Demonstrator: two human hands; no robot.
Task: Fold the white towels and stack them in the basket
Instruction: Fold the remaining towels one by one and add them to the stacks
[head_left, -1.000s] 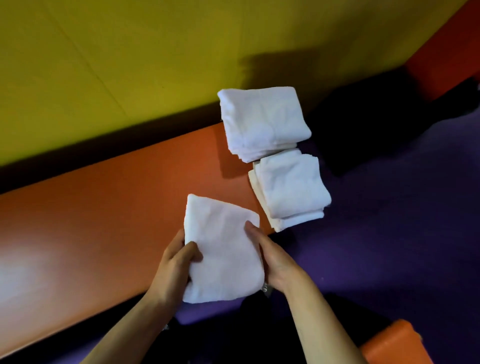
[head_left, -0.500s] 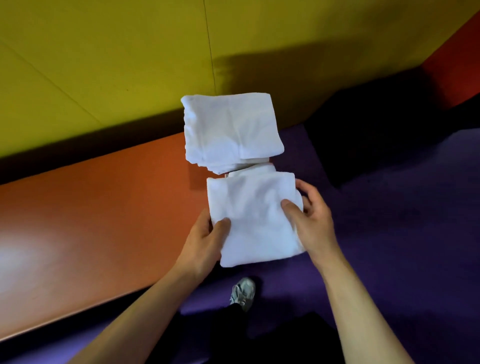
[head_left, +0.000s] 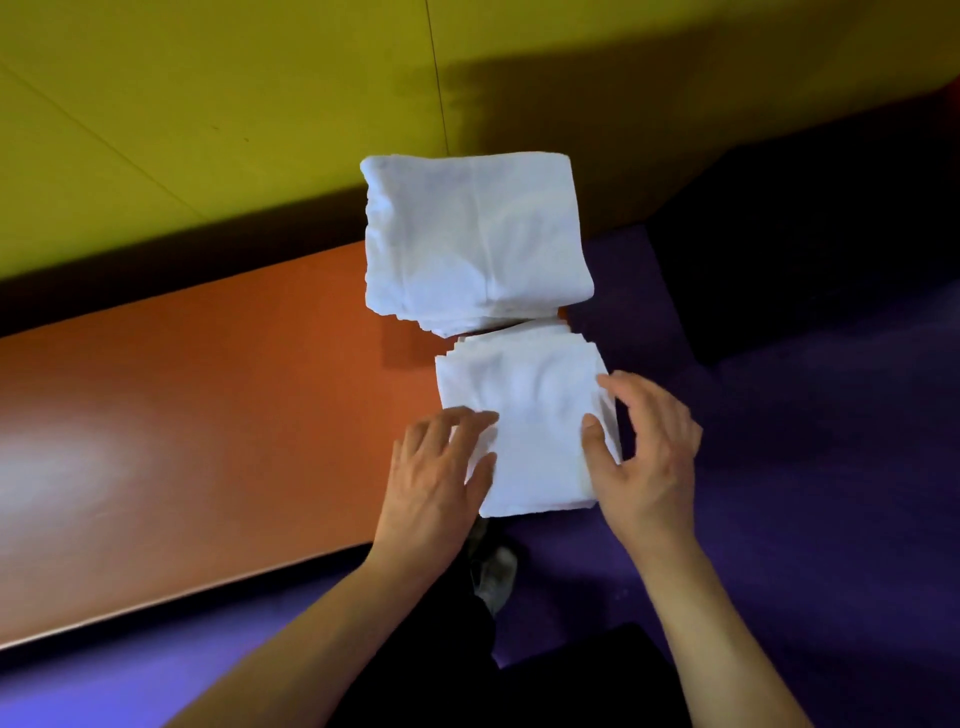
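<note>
Two stacks of folded white towels sit at the right end of an orange table (head_left: 208, 415), one behind the other and just touching. The far stack (head_left: 475, 241) is the larger in the picture, its layered edges showing along its left and near sides, and it lies close to the yellow wall (head_left: 208, 130). The near stack (head_left: 524, 421) overhangs the table's right end, with the purple floor (head_left: 805, 467) visible beyond and below it. Both hands are on this near stack. The left hand (head_left: 439, 478) rests at the stack's near left corner with fingers spread and nearly straight, its fingertips and thumb lying flat on the top towel rather than gripping it. The right hand (head_left: 644, 457) is at the stack's right edge with fingers loosely spread; its thumb lies on top of the towel while the fingers reach over and past the right side (whether they touch the side layers I cannot tell), and nothing is pinched or lifted. Both forearms come in from the near edge of the view. Below the hands, a shoe (head_left: 496, 574) and dark trousers show against the floor. No basket can be made out.
</note>
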